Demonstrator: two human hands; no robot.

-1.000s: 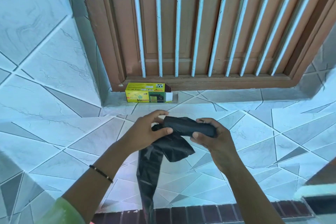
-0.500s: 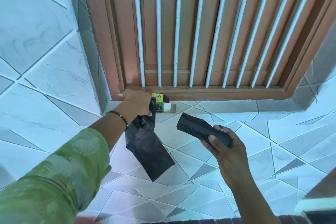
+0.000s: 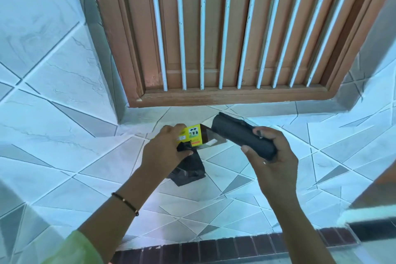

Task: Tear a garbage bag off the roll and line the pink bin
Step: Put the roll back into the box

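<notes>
My right hand (image 3: pixel 271 156) grips the black roll of garbage bags (image 3: pixel 240 134), held tilted, with its far end pointing at the open end of a yellow box (image 3: pixel 194 136). My left hand (image 3: pixel 166 149) holds that yellow box together with a torn-off black garbage bag (image 3: pixel 188 169), which hangs folded below the fingers. The box's open flap sits just left of the roll's end. The pink bin is not in view.
A brown wooden window frame (image 3: pixel 214 97) with white bars rises behind the hands above a tiled ledge (image 3: pixel 85 156). A row of dark red bricks (image 3: pixel 235 246) runs along the bottom. A blurred edge (image 3: pixel 368 212) crosses the lower right corner.
My left hand has picked the yellow box up from the ledge by the window while keeping the torn bag. Box and roll have come close together in front of me.
</notes>
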